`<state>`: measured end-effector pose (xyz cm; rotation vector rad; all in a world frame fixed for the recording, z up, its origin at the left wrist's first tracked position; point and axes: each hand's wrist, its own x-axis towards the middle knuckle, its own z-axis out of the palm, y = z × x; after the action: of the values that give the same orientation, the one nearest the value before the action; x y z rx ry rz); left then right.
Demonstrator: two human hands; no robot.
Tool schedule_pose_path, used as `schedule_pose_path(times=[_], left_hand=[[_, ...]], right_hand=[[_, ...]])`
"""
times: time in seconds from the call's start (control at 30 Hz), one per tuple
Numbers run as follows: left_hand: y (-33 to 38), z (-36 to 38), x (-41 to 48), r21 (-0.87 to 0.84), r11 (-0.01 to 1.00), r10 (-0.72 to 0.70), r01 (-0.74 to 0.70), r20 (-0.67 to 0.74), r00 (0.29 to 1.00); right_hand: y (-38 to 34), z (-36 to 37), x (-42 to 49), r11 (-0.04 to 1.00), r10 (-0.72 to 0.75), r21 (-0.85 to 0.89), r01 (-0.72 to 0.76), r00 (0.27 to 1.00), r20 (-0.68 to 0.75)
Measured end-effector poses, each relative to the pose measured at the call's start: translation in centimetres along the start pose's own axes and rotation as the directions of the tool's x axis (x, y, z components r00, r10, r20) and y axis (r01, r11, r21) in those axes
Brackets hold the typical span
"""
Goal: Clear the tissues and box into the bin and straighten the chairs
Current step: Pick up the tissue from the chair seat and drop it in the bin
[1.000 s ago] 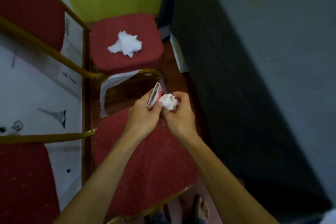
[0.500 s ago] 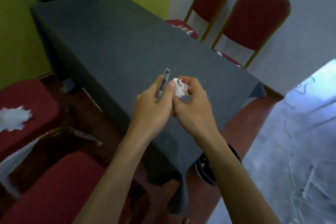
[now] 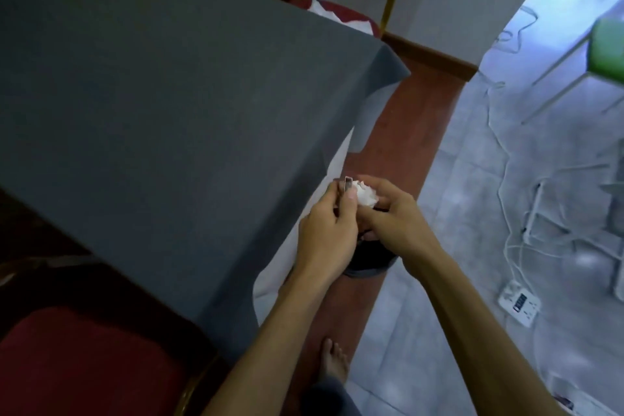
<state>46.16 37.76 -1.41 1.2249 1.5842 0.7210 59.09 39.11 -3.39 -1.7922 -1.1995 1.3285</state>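
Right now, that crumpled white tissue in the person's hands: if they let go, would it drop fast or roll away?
The tissue looks crumpled and soft, so probably very light; it would likely fall slowly. Its ragged shape suggests it won't roll. Pinched between the left hand and right hand above the dark bin, it should land inside.

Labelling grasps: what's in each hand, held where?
Left hand: small flat box, pinched at its lower end by thumb and fingers. Right hand: crumpled tissue, gripped by the fingertips, top showing.

No lettering is legible — not on anything here (all too blurred).
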Motion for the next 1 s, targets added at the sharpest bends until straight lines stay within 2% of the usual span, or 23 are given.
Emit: schedule_pose_path(times=[0.1, 0.27, 0.37, 0.47, 0.53, 0.63, 0.7, 0.83, 0.9, 1.0], left_hand=[[-3.8, 3.6, 1.8, 0.094, 0.989, -0.115, 0.110, 0.048, 0.992], [-8.9, 8.9, 6.3, 0.183, 0.937, -0.319, 0.298, 0.102, 0.942], [-11.1, 10.9, 9.2, 0.183, 0.917, -0.377, 0.354, 0.108, 0.920], [-12.9, 11.9, 11.2, 0.253, 0.891, -0.418, 0.377, 0.129, 0.899], [-13.1, 11.9, 11.6, 0.267, 0.885, -0.425, 0.382, 0.123, 0.897], [-11.2, 10.8, 11.4, 0.280, 0.912, -0.353, 0.301, 0.160, 0.922], [-8.3, 9.4, 10.9, 0.228, 0.950, -0.260, 0.215, 0.187, 0.947], [-0.6, 5.0, 9.4, -0.024, 1.000, -0.014, 0.019, 0.175, 0.985], [2.8, 1.8, 8.5, -0.153, 0.987, 0.071, -0.057, 0.089, 0.994], [6.7, -3.7, 7.0, -0.272, 0.955, 0.109, -0.118, -0.049, 0.993]], right_hand=[[5.3, 0.1, 2.5, 0.995, 0.095, -0.037, -0.094, 0.995, 0.039], [12.7, 1.3, 6.6, 0.972, 0.212, -0.113, -0.208, 0.977, 0.018], [15.8, 1.4, 9.5, 0.961, 0.220, -0.181, -0.209, 0.975, 0.040], [18.2, 1.4, 11.8, 0.931, 0.240, -0.298, -0.209, 0.968, 0.071], [18.9, 1.3, 12.7, 0.921, 0.271, -0.303, -0.243, 0.961, 0.053], [17.5, 0.7, 12.8, 0.938, 0.288, -0.184, -0.292, 0.956, -0.048], [14.7, -0.2, 12.1, 0.966, 0.240, -0.061, -0.250, 0.961, -0.135], [5.8, -1.7, 9.6, 0.992, 0.036, 0.128, -0.002, 0.963, -0.266], [0.6, -1.9, 8.1, 0.979, -0.061, 0.169, 0.111, 0.959, -0.277], [-6.7, -0.9, 5.8, 0.959, -0.203, 0.150, 0.241, 0.951, -0.233]])
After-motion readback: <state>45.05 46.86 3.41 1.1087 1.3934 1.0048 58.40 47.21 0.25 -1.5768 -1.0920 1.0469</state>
